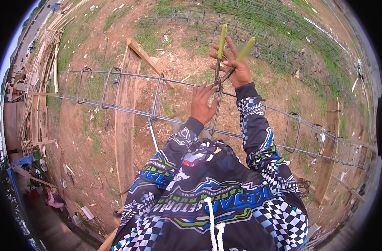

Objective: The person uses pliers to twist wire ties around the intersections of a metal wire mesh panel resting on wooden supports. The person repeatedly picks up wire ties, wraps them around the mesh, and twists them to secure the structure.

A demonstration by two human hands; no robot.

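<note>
Rebar cage tie in hand: left hand grips the bar, right hand clasps yellow-handled pincers; twisting tight seems next.

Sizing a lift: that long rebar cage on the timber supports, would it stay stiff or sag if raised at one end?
Probably sags: the rebar cage is long, built of thin bars and stirrups. Likely heavy, being steel throughout. Unlikely to roll, since its rectangular section rests flat on the timber support.

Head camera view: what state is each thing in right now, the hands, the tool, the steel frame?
Left hand: gripping the top bar of the steel cage.
Right hand: holding the pincers.
Pincers: handles spread, jaws at the bar.
Steel cage: lying level on wooden planks.
</note>
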